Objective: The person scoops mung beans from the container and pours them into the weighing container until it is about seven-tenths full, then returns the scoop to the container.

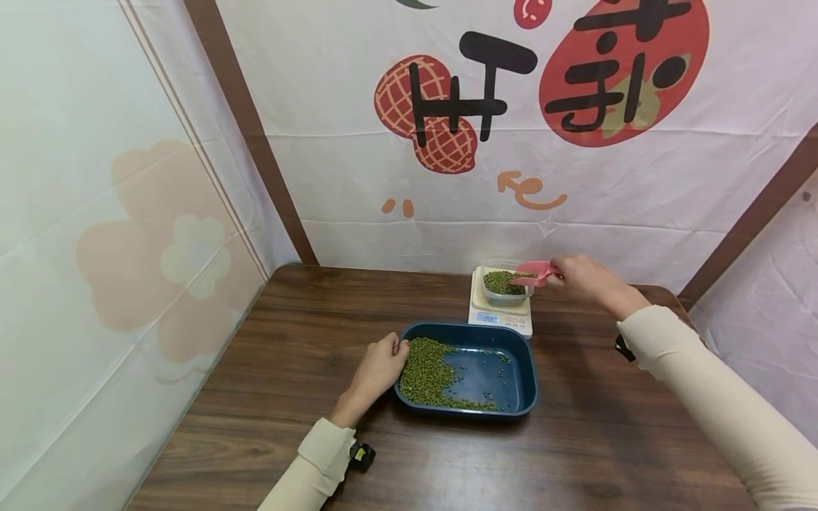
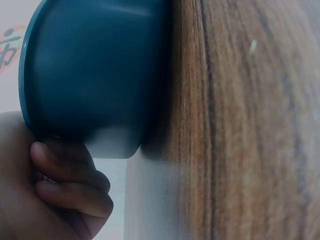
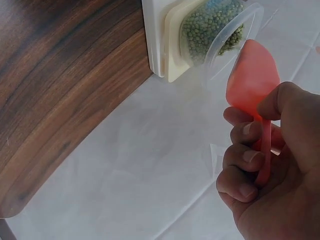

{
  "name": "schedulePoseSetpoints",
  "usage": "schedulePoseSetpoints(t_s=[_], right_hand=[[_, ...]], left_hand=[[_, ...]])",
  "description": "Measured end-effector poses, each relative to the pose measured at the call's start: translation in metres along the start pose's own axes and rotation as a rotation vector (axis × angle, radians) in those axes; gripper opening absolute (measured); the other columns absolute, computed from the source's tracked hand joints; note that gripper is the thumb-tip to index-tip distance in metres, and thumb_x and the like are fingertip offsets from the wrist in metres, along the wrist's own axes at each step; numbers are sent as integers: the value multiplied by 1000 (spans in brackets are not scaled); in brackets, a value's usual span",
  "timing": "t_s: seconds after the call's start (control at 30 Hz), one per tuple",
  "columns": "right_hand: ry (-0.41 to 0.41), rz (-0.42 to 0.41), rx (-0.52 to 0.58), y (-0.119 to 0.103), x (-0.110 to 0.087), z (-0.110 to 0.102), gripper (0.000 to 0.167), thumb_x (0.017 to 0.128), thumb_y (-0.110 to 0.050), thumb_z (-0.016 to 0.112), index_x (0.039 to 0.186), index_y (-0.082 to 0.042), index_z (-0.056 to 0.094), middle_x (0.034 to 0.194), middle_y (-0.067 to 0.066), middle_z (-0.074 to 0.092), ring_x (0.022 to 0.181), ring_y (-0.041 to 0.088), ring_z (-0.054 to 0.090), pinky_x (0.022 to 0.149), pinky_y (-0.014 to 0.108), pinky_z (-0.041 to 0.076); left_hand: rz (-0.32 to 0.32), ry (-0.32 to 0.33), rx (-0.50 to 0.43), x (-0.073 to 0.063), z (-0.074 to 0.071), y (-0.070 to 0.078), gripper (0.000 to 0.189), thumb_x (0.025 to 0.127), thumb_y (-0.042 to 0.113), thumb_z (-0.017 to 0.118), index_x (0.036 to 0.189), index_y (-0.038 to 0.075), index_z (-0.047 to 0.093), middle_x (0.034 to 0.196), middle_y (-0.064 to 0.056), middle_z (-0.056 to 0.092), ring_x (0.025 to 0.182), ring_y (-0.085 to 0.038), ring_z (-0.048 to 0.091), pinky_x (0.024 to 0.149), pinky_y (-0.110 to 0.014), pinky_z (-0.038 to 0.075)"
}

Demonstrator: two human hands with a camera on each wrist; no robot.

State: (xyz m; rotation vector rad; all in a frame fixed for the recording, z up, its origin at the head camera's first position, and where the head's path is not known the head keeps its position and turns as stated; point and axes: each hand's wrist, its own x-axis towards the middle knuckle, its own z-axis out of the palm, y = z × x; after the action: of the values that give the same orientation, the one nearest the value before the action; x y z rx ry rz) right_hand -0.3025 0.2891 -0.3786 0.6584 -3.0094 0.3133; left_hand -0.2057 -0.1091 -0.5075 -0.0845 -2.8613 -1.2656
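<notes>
In my right hand (image 1: 584,277) is the handle of a pink scoop (image 3: 252,77), fingers curled around it. The scoop's front end is tipped over a clear plastic container (image 3: 206,60) that holds green mung beans (image 1: 502,282). Under the container is a white kitchen scale (image 1: 481,312) with a lit display. My left hand (image 1: 382,365) grips the left rim of a dark blue tray (image 1: 535,387), its fingers curled in the left wrist view. Mung beans (image 1: 423,372) are heaped along the tray's left side, with a few scattered across its bottom.
The brown wooden table (image 1: 319,319) carries the tray and the scale. Behind its far edge hangs a white printed cloth (image 1: 345,177), close to the scale. Another pale cloth (image 1: 128,248) runs along the left side.
</notes>
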Motion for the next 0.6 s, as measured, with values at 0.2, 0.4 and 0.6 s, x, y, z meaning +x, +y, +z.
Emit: schedulePoseSetpoints(t_s=[0.2, 0.4, 0.6], right_hand=[[4, -4, -36, 0, 1, -1, 18, 102, -18, 66, 91, -4, 64, 71, 3, 48, 65, 19, 46, 64, 34, 36], [4, -14, -58, 0, 2, -5, 19, 101, -18, 67, 87, -6, 62, 70, 2, 49, 65, 19, 46, 64, 35, 36], [9, -24, -72, 1, 2, -6, 21, 100, -18, 68, 83, -8, 60, 71, 3, 50, 66, 21, 47, 63, 37, 38]], left_hand=[[9, -7, -6, 0, 1, -2, 38, 112, 27, 51, 77, 16, 38, 62, 4, 34, 51, -13, 32, 52, -27, 30], [13, -6, -7, 1, 2, -4, 39, 112, 26, 51, 77, 16, 38, 62, 3, 33, 51, -14, 31, 52, -27, 29], [14, 1, -3, 1, 2, -3, 39, 112, 25, 52, 77, 16, 38, 62, 4, 33, 52, -13, 31, 52, -27, 29]])
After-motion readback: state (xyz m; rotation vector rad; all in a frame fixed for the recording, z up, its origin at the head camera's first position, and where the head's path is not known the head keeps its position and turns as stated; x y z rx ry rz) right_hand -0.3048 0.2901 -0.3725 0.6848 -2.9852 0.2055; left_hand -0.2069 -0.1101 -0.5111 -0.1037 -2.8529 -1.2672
